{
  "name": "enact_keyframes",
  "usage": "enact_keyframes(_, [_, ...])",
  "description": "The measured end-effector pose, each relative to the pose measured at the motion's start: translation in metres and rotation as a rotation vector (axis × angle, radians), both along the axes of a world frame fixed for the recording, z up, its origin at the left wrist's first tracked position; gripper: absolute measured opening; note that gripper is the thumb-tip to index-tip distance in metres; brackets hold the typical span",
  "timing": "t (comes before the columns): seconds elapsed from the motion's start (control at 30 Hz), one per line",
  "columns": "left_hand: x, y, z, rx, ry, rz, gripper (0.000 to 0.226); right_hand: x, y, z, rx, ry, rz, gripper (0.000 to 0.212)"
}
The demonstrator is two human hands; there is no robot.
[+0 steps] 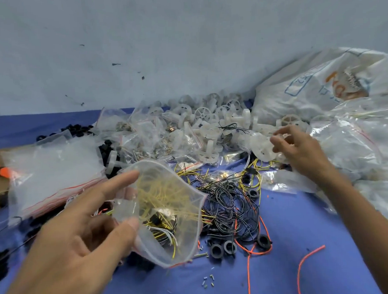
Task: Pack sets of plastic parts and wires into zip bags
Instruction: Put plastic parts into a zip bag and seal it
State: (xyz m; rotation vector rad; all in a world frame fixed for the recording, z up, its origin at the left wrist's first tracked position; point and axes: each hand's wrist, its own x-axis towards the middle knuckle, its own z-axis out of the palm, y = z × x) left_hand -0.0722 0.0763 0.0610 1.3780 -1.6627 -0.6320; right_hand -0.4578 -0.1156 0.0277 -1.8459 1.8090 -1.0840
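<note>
- Zip bag [170, 243], one, clear with a red seal line, was held above the near-left part of the table, its mouth open towards the right; a bundle of yellow wires [161, 192] and some dark parts lay inside it.
- Left hand [81, 231] grasped the zip bag at its rim: the thumb pressed the near edge, the forefinger lay straight along the far edge, and the other fingers showed through the plastic behind it.
- Right hand [300, 152] reached to the far right with its fingers curled round one white plastic wheel [263, 149] at the edge of the heap.
- Heap of white wheels [209, 115], too many to count, stood along the back of the table.
- One tangle of black wires [226, 203] lay just right of the zip bag; three black rings [229, 247] sat in a row at its near edge, with at least two more at its far right.
- Two loose orange wires [309, 259] lay near the front right.
- About five small grey pins [208, 281] were scattered at the front.
- One stack of empty zip bags [54, 173] lay at the left, and small filled bags [148, 135] behind it.
- One large printed white sack [319, 83] stood at the far right.
- Blue cloth [302, 208] covered the table; a pale, marked wall [161, 37] rose behind.
</note>
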Motion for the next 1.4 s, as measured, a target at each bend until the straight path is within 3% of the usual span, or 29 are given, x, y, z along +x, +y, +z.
enact_keyframes(0.07, [-0.008, 0.004, 0.006, -0.019, 0.080, 0.051, 0.056, 0.023, 0.030, 0.046, -0.011, -0.288, 0.219, 0.006])
enact_keyframes(0.17, [-0.010, -0.003, 0.012, 0.030, 0.077, 0.043, 0.055, 0.061, 0.081, 0.097, 0.061, -0.630, 0.570, 0.023])
enact_keyframes(0.3, [-0.012, -0.002, 0.022, 0.091, 0.064, -0.011, 0.062, 0.113, 0.130, 0.116, 0.078, -0.610, 0.851, 0.027])
enact_keyframes(0.4, [-0.008, 0.000, 0.025, 0.138, 0.072, -0.005, 0.067, 0.138, 0.134, 0.110, 0.089, -0.252, 0.836, 0.023])
enact_keyframes(0.47, [-0.006, 0.003, 0.028, 0.146, 0.050, 0.010, 0.070, 0.147, 0.132, 0.108, 0.036, -0.064, 0.736, 0.034])
enact_keyframes(0.53, [-0.003, 0.005, 0.026, 0.138, 0.071, 0.009, 0.071, 0.152, 0.131, 0.116, -0.050, -0.149, 0.671, 0.033])
enact_keyframes(0.67, [-0.006, 0.006, 0.024, 0.182, 0.089, 0.004, 0.077, 0.168, 0.132, 0.144, -0.226, -0.511, 0.577, 0.010])
enact_keyframes(0.8, [-0.004, 0.006, 0.027, 0.201, 0.076, -0.037, 0.070, 0.204, 0.135, 0.147, -0.299, -0.692, 0.539, 0.009])
enact_keyframes(0.83, [-0.004, 0.006, 0.028, 0.207, 0.075, -0.045, 0.068, 0.214, 0.135, 0.141, -0.344, -0.642, 0.503, 0.010])
enact_keyframes(0.93, [-0.001, 0.005, 0.030, 0.201, 0.127, -0.054, 0.065, 0.237, 0.132, 0.114, -0.423, -0.188, 0.439, 0.012])
enact_keyframes(1.07, [0.004, 0.004, 0.029, 0.185, 0.165, -0.045, 0.064, 0.232, 0.128, 0.105, -0.380, -0.154, 0.551, 0.017])
enact_keyframes(1.13, [0.006, 0.004, 0.030, 0.190, 0.143, -0.053, 0.070, 0.219, 0.124, 0.108, -0.387, -0.037, 0.607, 0.014])
enact_keyframes(1.33, [0.012, 0.005, 0.031, 0.180, 0.160, -0.008, 0.076, 0.183, 0.119, 0.112, -0.046, 0.898, 0.843, 0.041])
enact_keyframes(1.4, [0.014, 0.005, 0.032, 0.174, 0.165, 0.011, 0.074, 0.180, 0.115, 0.114, 0.091, 1.001, 0.814, 0.038])
